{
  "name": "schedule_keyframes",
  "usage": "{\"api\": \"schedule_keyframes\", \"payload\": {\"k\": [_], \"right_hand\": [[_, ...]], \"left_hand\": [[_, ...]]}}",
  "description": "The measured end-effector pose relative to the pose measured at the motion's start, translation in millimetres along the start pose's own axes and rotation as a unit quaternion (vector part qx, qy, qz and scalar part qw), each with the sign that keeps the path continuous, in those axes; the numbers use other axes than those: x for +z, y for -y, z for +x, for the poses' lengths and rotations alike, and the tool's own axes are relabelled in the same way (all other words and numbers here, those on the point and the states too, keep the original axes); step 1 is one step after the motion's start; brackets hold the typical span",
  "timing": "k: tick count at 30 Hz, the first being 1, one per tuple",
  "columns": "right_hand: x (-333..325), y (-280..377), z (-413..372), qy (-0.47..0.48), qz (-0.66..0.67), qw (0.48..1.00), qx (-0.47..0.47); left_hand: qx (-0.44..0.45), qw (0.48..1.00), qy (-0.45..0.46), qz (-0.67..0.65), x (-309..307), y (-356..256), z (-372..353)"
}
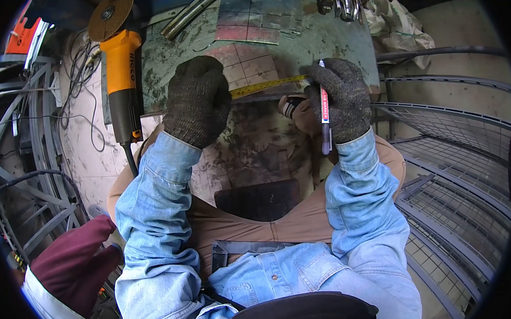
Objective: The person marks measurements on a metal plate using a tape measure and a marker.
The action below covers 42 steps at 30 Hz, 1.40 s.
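A yellow tape measure blade (267, 87) stretches between my two dark-gloved hands, above the near edge of the worktable. My left hand (198, 103) is closed around the blade's left end; any case is hidden in the glove. My right hand (345, 98) is closed too, pinching the blade's other end near the fingertips. It also holds a white and red marker (325, 108), its thin tip pointing away from me. Beyond the blade lies a flat sheet with grid lines (248, 62) on the stained worktable (177, 48).
An orange angle grinder (123, 62) rests at the table's left edge, its cord hanging down. A metal tube (196, 11) lies at the back. Metal racks (453, 196) stand on the right, grey frames (36, 150) on the left. Another person's dark red sleeve (77, 260) shows lower left.
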State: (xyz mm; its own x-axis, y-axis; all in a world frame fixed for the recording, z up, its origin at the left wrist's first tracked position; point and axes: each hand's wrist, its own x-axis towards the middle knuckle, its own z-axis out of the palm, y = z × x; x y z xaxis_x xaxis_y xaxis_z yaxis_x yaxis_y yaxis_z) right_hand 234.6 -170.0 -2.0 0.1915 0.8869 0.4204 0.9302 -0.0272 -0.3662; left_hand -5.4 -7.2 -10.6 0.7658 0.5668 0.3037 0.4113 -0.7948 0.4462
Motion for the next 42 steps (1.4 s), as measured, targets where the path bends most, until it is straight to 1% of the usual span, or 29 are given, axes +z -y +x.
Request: {"api": "schedule_keyframes", "payload": {"k": [8,17,28,42], "right_hand": [[-2.0,1.8,1.3,0.001,-0.004,1.000,0.005],[1.7,-4.5,1.0,-0.006,-0.006,1.000,-0.016],[-0.7,-2.1,1.7,0.009,-0.008,1.000,-0.003],[-1.8,2.5,2.9,-0.003,0.005,1.000,0.006]], "left_hand": [[0.001,1.000,0.008,-0.007,-1.3,0.2,0.7],[0.008,1.000,0.002,-0.013,-0.7,1.8,0.3],[0.012,1.000,0.001,-0.020,-2.1,2.0,1.1],[0.013,1.000,0.005,-0.014,-2.7,2.1,0.9]]}}
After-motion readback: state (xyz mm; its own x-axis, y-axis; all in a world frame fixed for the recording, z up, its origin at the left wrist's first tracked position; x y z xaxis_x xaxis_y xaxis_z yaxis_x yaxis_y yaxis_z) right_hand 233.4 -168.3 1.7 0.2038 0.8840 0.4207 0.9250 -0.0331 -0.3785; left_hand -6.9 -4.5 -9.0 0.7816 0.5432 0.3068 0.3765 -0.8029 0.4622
